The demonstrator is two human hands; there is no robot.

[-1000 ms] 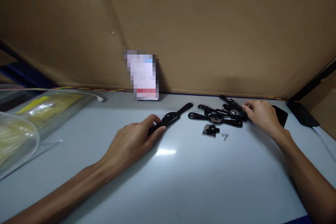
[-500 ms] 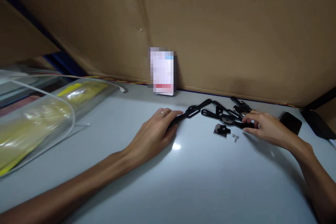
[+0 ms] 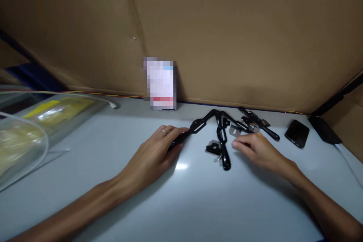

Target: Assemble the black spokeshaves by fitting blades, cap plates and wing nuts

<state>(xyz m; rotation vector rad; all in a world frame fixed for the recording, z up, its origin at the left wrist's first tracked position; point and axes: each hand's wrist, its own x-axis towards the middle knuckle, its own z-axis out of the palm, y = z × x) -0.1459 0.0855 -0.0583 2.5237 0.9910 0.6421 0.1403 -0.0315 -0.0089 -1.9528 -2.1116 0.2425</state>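
Mid-frame, the left hand lies on the pale worktop, its fingers curled over the near end of a black bar, holding it down. The bar runs up and right to meet other black parts. A second bar lies almost straight up and down in the frame, just right of centre. The right hand rests beside it, fingers loosely stretched and narrow, gripping nothing. The tips seem just short of that bar, though I can't tell for sure. A pile of black parts sits behind the hand. A phone lies at right, and a clear bag at far left.
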